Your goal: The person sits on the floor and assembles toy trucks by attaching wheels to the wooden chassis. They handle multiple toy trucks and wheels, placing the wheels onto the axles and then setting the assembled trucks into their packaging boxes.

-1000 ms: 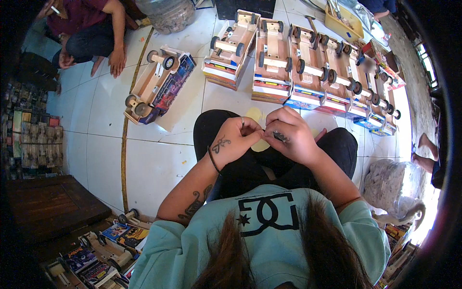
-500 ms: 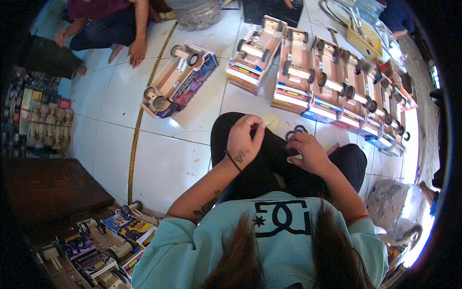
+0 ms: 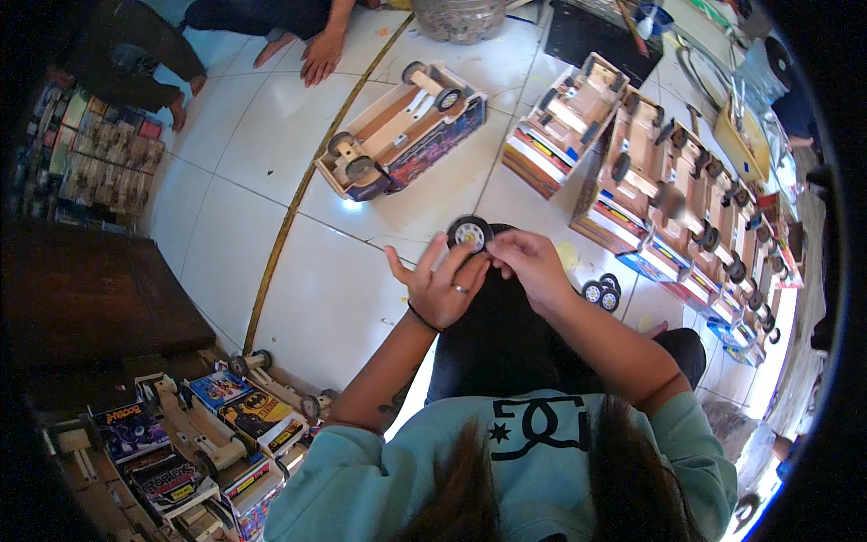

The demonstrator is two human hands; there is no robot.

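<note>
A small black toy wheel point(image 3: 458, 223) with a pale hub is up between my two hands, above my dark-trousered leg. My right hand point(image 3: 535, 269) pinches its right edge with thumb and fingertips. Wearing a ring, my left hand point(image 3: 441, 291) has its fingers against the wheel's lower face, outer fingers stretched out to the left. Whether a smaller piece sits between the left fingertips is hidden. Beyond the hands, an upturned wooden toy truck point(image 3: 388, 128) with dark wheels and a printed purple side lies on the tiles. Several loose wheels point(image 3: 602, 294) rest on the floor by my right forearm.
A row of upturned wooden toy trucks point(image 3: 670, 172) runs along the right. More trucks point(image 3: 194, 443) are stacked at lower left, below a dark wooden board point(image 3: 99, 298). Another person's hand point(image 3: 321, 59) rests on the floor ahead. A yellow tub point(image 3: 742, 144) stands at far right.
My right hand has come up from the loose wheels with one wheel and met my left hand. My left hand has turned, fingers spreading toward the wheel. The view has shifted left.
</note>
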